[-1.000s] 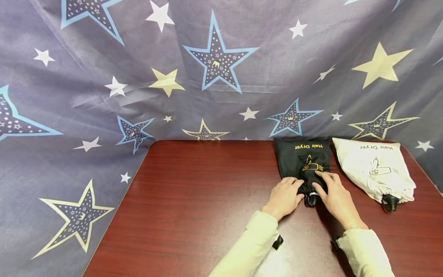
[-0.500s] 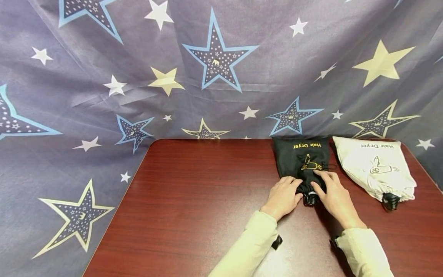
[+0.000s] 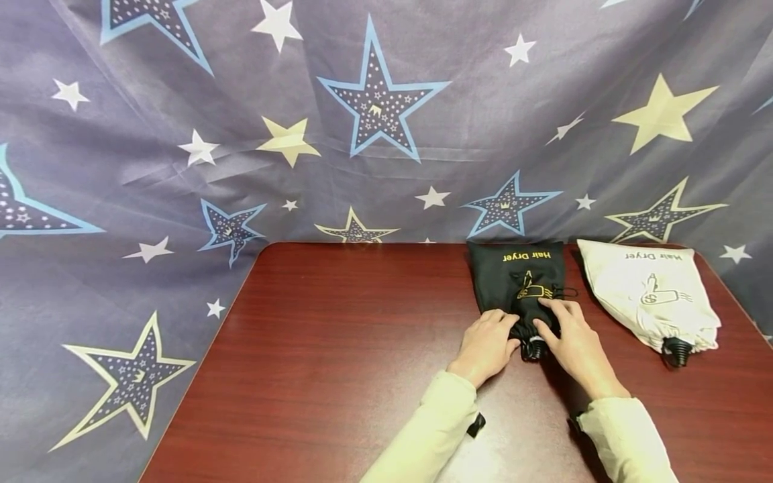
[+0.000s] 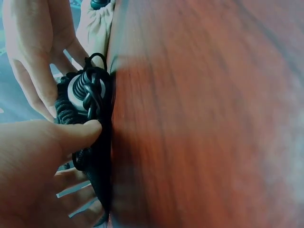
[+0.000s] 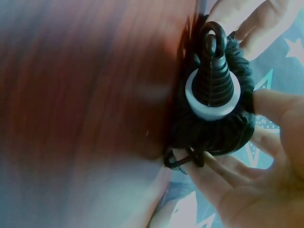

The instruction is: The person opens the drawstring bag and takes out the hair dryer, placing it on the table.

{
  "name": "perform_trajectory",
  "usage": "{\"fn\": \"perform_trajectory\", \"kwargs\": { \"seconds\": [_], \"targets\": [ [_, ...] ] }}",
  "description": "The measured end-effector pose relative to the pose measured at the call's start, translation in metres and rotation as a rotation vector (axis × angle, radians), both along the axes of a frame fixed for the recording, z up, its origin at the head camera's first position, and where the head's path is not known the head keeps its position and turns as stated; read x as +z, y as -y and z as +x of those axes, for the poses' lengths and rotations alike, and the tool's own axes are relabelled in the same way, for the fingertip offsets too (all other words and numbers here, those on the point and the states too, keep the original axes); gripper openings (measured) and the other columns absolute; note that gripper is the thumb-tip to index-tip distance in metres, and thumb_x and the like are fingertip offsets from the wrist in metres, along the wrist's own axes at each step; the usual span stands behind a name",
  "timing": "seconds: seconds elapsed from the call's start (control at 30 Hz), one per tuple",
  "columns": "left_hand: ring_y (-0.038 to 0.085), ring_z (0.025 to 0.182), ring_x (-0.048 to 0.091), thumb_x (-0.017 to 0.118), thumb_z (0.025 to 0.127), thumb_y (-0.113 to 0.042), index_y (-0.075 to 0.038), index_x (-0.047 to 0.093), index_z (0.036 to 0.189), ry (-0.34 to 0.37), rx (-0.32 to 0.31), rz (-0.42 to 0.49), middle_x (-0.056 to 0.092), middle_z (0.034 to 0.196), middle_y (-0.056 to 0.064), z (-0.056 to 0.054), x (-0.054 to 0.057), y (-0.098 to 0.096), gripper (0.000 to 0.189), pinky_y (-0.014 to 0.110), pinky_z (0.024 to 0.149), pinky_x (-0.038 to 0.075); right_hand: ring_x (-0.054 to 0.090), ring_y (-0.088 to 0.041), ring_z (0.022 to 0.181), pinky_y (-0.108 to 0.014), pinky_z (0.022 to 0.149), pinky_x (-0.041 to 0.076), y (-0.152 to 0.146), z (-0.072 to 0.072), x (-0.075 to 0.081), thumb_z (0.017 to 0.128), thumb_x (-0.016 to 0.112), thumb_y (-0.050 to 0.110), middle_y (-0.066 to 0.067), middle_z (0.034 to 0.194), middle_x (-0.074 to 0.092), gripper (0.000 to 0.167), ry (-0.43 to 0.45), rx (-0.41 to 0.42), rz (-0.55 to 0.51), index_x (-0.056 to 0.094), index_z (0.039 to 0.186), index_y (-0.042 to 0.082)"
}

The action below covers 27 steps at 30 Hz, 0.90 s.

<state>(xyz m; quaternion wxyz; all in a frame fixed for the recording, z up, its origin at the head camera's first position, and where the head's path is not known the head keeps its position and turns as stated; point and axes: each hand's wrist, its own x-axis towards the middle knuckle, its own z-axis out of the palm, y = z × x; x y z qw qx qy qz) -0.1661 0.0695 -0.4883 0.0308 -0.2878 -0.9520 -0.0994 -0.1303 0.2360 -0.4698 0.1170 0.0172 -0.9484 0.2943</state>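
A black drawstring bag (image 3: pixel 496 285) printed "Hair Dryer" lies flat near the table's back edge. Its gathered mouth faces the person, with a black ribbed cord end (image 5: pixel 213 85) and pale ring poking out. My left hand (image 3: pixel 484 345) holds the left side of the neck. In the left wrist view its thumb (image 4: pixel 85 134) presses on the gathered cloth, with the other fingers partly hidden beyond. On the opposite side, my right hand (image 3: pixel 576 345) grips the bag, thumb on top and fingers along the edge. A white bag (image 3: pixel 649 275) of the same kind lies to the right, untouched.
The reddish-brown wooden table (image 3: pixel 338 335) extends to the left and front. A grey-purple cloth with stars (image 3: pixel 392 188) hangs behind it. A black cord loop (image 3: pixel 566 292) sticks out from the black bag toward the white one.
The black bag has shifted slightly left with both hands on it, widening the gap to the white bag. The head view has also drifted a little.
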Motion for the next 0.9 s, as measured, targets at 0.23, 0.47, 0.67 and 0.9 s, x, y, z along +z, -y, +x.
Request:
{"fn": "perform_trajectory", "kwargs": {
  "seconds": [0.23,0.47,0.67,0.9],
  "targets": [
    [0.007,0.126,0.052,0.062,0.097,-0.037,-0.024,0.059,0.136,-0.004,0.012,0.005,0.061,0.129,-0.009,0.0,0.0,0.004,0.041,0.021,0.103,0.043,0.057,-0.059,0.097,-0.068,0.08,0.044,0.005,0.0,0.002,0.1,0.059,0.022,-0.029,0.13,0.045,0.042,0.025,0.013,-0.011,0.052,0.136,0.003],
    [0.008,0.126,0.052,0.063,0.096,-0.037,-0.024,0.059,0.137,0.014,0.022,0.005,0.06,0.13,-0.009,0.001,0.001,0.008,0.042,0.022,0.101,0.044,0.058,-0.058,0.099,-0.067,0.08,0.044,0.01,0.001,0.003,0.1,0.059,0.022,-0.028,0.129,0.045,0.042,0.024,0.017,-0.014,0.053,0.136,0.003],
    [0.008,0.126,0.052,0.064,0.096,-0.036,-0.024,0.059,0.136,0.024,0.028,0.007,0.06,0.13,-0.008,0.003,0.002,0.013,0.042,0.023,0.101,0.045,0.059,-0.057,0.098,-0.067,0.081,0.044,0.014,0.002,0.002,0.1,0.059,0.024,-0.027,0.13,0.046,0.042,0.025,0.02,-0.018,0.053,0.136,0.004],
    [0.009,0.126,0.052,0.064,0.096,-0.036,-0.023,0.059,0.136,0.024,0.017,0.001,0.061,0.13,-0.008,0.005,0.005,0.018,0.042,0.023,0.101,0.045,0.06,-0.057,0.095,-0.066,0.08,0.045,0.017,0.003,0.002,0.1,0.059,0.025,-0.026,0.13,0.046,0.042,0.029,0.019,-0.014,0.054,0.136,0.005]
  ]
}}
